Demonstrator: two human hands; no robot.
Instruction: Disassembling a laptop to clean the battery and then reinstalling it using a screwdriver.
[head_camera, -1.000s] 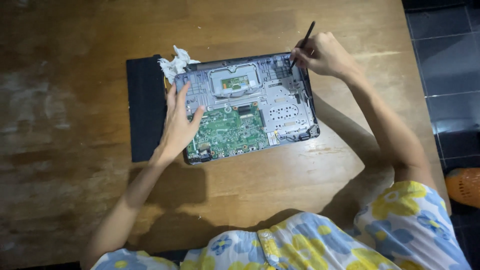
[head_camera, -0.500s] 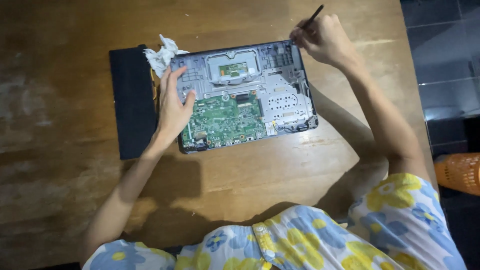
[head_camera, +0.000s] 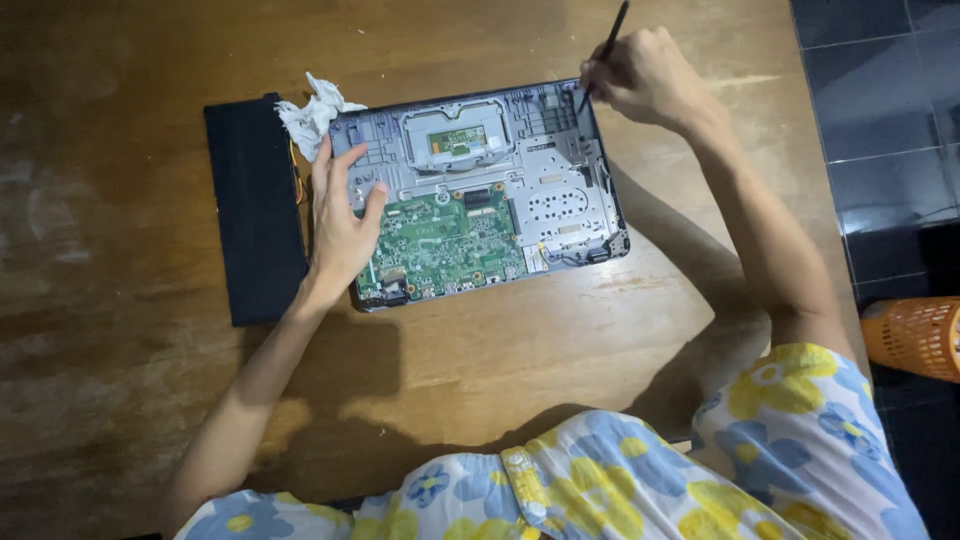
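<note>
Right hand grips black tool; left hand flat on opened laptop.

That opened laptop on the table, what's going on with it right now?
A person is working on an opened laptop lying on a wooden table, its green circuit board exposed. The left hand rests flat on the laptop's left side, steadying it. The right hand holds a thin dark tool with its tip at the laptop's far right corner. A crumpled white tissue and a flat black panel lie beside the laptop.
</note>
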